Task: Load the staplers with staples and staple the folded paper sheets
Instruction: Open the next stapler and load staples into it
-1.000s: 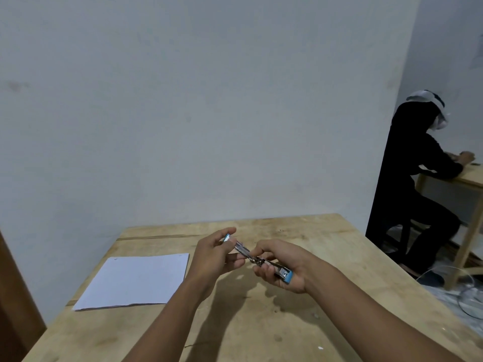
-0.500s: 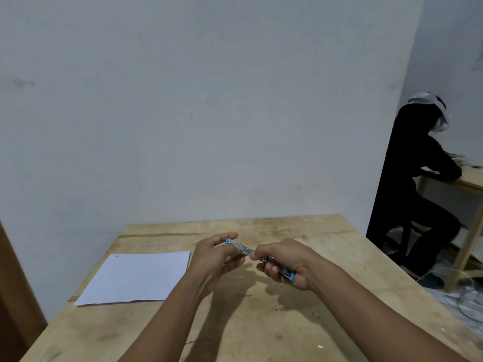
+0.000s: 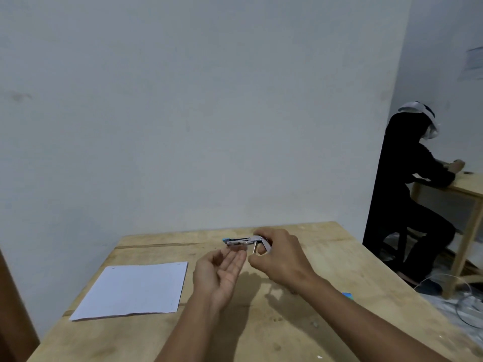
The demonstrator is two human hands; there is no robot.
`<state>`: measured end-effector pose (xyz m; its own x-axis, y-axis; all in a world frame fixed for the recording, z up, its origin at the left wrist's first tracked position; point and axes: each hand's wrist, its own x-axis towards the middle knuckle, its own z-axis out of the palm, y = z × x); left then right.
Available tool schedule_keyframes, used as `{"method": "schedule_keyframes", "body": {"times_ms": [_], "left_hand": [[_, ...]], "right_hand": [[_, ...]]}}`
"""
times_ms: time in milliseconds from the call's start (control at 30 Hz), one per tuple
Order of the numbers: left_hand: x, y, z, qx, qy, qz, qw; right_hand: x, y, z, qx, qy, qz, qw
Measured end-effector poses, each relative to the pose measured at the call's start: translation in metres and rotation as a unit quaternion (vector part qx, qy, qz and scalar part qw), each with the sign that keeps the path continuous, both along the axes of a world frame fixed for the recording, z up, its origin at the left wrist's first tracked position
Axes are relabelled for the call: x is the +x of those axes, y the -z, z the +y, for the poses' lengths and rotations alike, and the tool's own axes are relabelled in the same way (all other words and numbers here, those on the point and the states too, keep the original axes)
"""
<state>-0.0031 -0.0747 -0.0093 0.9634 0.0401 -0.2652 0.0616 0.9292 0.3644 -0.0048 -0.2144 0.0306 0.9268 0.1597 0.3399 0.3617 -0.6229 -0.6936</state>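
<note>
A small metal stapler [image 3: 241, 242] with a blue tip is held above the wooden table [image 3: 326, 257], pointing left, with a thin metal rod hanging down from it. My right hand [image 3: 281, 254] grips its rear end. Just below the stapler, my left hand [image 3: 222, 273] lies palm up with relaxed fingers and holds nothing. A folded white paper sheet [image 3: 133, 290] lies flat on the table to the left of my hands.
A small blue object [image 3: 347, 295] peeks out behind my right forearm on the table. At the right, a person in black [image 3: 407, 194] sits at another wooden table [image 3: 467, 189]. Cables [image 3: 467, 304] lie on the floor there. A white wall stands behind the table.
My left hand has let go of the stapler's front and turned palm up. My right hand has raised the stapler and turned it level, pointing left.
</note>
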Motion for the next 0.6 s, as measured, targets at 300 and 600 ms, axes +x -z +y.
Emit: {"method": "schedule_keyframes", "body": {"times_ms": [300, 600], "left_hand": [[0.003, -0.003, -0.018, -0.039, 0.024, -0.019, 0.999], [0.000, 0.010, -0.024, 0.313, 0.108, 0.040, 0.943]], "right_hand": [[-0.003, 0.003, -0.010, -0.283, -0.074, -0.228, 0.929], [0.002, -0.014, -0.025, 0.028, 0.047, -0.083, 0.995]]}}
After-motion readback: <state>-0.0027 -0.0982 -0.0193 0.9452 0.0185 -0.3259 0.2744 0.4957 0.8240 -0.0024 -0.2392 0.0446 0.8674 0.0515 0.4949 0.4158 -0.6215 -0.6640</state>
